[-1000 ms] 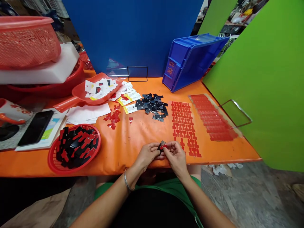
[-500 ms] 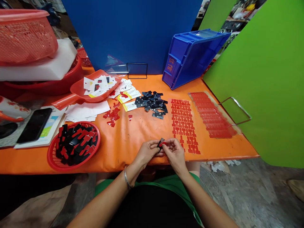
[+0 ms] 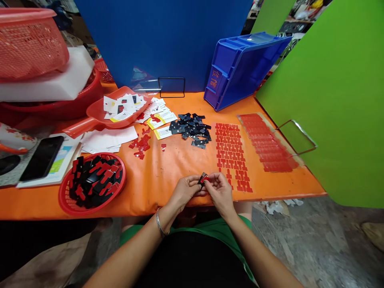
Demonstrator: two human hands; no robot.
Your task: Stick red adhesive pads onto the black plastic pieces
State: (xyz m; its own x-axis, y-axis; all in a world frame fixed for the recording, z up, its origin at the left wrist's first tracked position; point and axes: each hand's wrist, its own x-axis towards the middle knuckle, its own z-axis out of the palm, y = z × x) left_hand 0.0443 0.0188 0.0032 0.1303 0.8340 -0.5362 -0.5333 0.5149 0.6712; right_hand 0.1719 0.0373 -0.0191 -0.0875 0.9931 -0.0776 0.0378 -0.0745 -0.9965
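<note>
At the near edge of the orange table (image 3: 168,164), my left hand (image 3: 185,193) and my right hand (image 3: 220,192) meet, fingers pinched together on one small black plastic piece with a red sticker (image 3: 203,179) on it. A sheet of red T-shaped stickers (image 3: 231,150) lies just beyond my right hand. A heap of loose black pieces (image 3: 191,129) sits farther back. The round red basket (image 3: 67,198) to my left holds black pieces with red stickers on them.
A second red sticker sheet (image 3: 265,142) lies at the right by a green panel (image 3: 333,100). A tilted blue bin (image 3: 240,70) stands at the back. A red scoop (image 3: 99,116) with white backing papers, loose red scraps (image 3: 141,143), a phone (image 3: 42,158) and stacked red baskets (image 3: 30,48) are left.
Both hands stay pinched on the small piece with only slight finger shifts. The whole scene has slid a little upward as my head tilted.
</note>
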